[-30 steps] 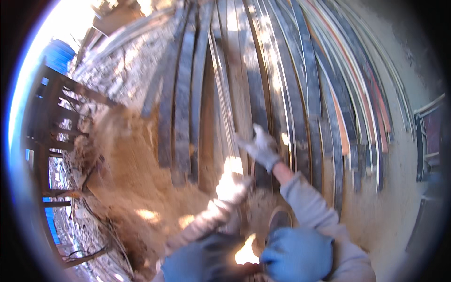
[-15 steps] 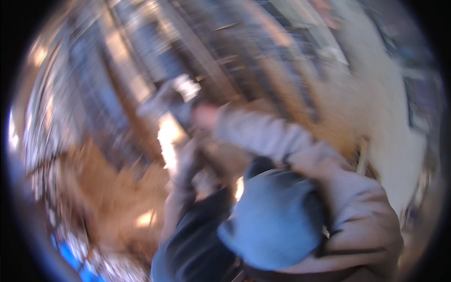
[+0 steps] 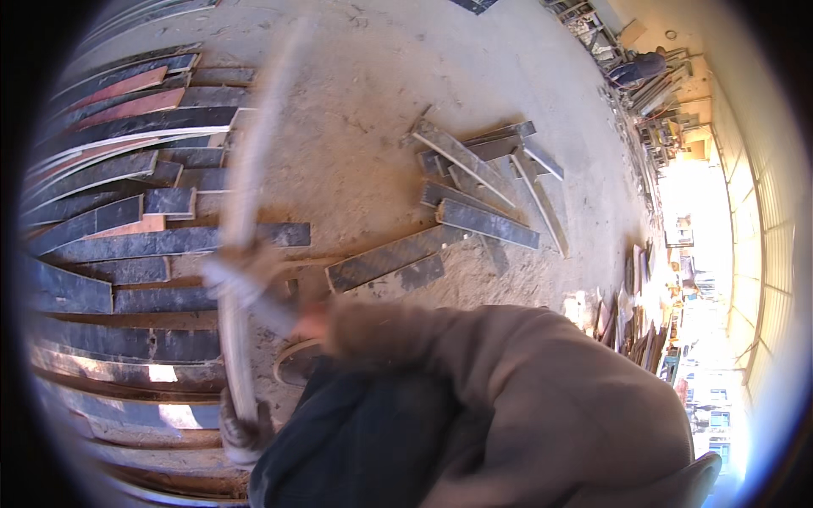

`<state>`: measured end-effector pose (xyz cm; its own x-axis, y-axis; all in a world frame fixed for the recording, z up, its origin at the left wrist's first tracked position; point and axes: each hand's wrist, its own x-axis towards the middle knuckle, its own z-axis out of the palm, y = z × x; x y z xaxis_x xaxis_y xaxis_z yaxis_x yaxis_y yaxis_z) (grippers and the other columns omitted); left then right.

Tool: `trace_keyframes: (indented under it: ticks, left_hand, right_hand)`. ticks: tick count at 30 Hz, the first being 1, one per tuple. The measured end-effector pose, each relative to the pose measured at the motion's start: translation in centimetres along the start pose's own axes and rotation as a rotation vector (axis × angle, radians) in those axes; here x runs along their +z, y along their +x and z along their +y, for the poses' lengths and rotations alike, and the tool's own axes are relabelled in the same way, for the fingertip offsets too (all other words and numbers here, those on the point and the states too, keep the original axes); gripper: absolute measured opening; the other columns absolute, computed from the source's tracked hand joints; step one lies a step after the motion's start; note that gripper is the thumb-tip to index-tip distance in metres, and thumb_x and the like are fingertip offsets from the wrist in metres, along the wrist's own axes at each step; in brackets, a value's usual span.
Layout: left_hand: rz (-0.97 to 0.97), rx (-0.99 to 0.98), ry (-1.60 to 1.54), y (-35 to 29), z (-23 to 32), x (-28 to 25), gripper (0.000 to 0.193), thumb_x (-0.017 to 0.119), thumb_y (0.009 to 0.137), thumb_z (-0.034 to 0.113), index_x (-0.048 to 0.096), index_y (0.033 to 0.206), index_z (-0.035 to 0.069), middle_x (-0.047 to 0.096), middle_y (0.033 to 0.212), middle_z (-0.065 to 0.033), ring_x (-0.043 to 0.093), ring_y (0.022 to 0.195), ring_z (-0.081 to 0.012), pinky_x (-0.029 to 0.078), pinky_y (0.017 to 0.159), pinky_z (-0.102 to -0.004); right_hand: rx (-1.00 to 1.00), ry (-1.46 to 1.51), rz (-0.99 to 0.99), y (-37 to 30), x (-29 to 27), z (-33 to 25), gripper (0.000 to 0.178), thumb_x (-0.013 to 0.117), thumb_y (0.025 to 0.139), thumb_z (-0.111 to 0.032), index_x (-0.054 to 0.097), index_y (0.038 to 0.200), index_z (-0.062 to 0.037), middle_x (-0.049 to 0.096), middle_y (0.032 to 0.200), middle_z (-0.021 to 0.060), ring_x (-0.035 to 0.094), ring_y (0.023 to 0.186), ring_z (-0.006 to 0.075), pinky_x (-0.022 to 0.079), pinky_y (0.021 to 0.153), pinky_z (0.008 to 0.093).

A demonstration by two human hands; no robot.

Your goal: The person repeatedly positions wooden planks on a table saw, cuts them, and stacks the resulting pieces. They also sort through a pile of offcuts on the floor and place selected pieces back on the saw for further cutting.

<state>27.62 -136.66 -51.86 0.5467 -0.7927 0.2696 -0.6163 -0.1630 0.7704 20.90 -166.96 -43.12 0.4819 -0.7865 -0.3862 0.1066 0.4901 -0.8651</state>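
Observation:
A long, narrow pale plank (image 3: 247, 161) stands nearly upright across the left half of the view, its far end smeared by motion. My right hand (image 3: 247, 275), in a light glove and coming from a brown sleeve, is closed round the plank about two thirds of the way down. Lower, by the plank's near end, my left hand (image 3: 246, 430) is gloved too and wrapped round it. Both hands are somewhat blurred. Dark-faced boards (image 3: 127, 339) lie in rows just left of the plank, partly behind it.
On the dusty floor (image 3: 356, 135) ahead lies a loose heap of dark board offcuts (image 3: 487, 222). A round-rimmed object (image 3: 296, 362) sits beside my right forearm. Farther right, another person (image 3: 639, 69) is near stacked material, and more boards (image 3: 645, 334) lean near the bright opening.
The view has swung round from a heavily blurred scene of boards to the floor and offcuts. My hands were close together earlier; now they are spread along the plank.

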Motion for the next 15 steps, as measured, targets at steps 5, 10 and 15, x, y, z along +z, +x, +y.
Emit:
trace_keyframes:
  ticks: [5, 10, 15]
  left_hand:
    - [-0.209, 0.081, 0.219, 1.6, 3.5, -0.1, 0.055, 0.089, 0.087, 0.019, 0.068, 0.136, 0.007, 0.075, 0.121, -0.0169, 0.072, 0.104, -0.0370, 0.061, 0.085, -0.0454]
    - [0.251, -0.489, 0.152, -0.1, 3.7, -2.6, 0.056, 0.088, 0.091, 0.019, 0.064, 0.140, 0.002, 0.074, 0.118, -0.0154, 0.074, 0.107, -0.0283, 0.062, 0.087, -0.0406]
    - [0.617, -0.995, -0.002, -0.8, 2.2, -4.7, 0.094, 0.081, 0.099, 0.037, 0.029, 0.168, -0.001, 0.048, 0.162, -0.0201, 0.049, 0.146, -0.0306, 0.041, 0.121, -0.0412]
  right_hand:
    - [-0.194, -0.571, 0.438, 4.6, -26.9, -3.5, 0.060, 0.076, 0.092, -0.041, 0.065, 0.131, 0.0027, 0.077, 0.113, 0.0190, 0.076, 0.098, 0.0272, 0.064, 0.083, 0.0456]
    - [0.025, -1.148, 0.778, 9.5, -50.0, -22.0, 0.069, 0.067, 0.095, -0.062, 0.075, 0.118, 0.0025, 0.079, 0.113, 0.0184, 0.076, 0.101, 0.0324, 0.060, 0.088, 0.0501]
    - [-0.156, -1.422, 0.634, 13.7, -40.7, -19.2, 0.070, 0.070, 0.093, -0.061, 0.070, 0.124, 0.0022, 0.076, 0.121, 0.0201, 0.071, 0.112, 0.0354, 0.055, 0.098, 0.0517]
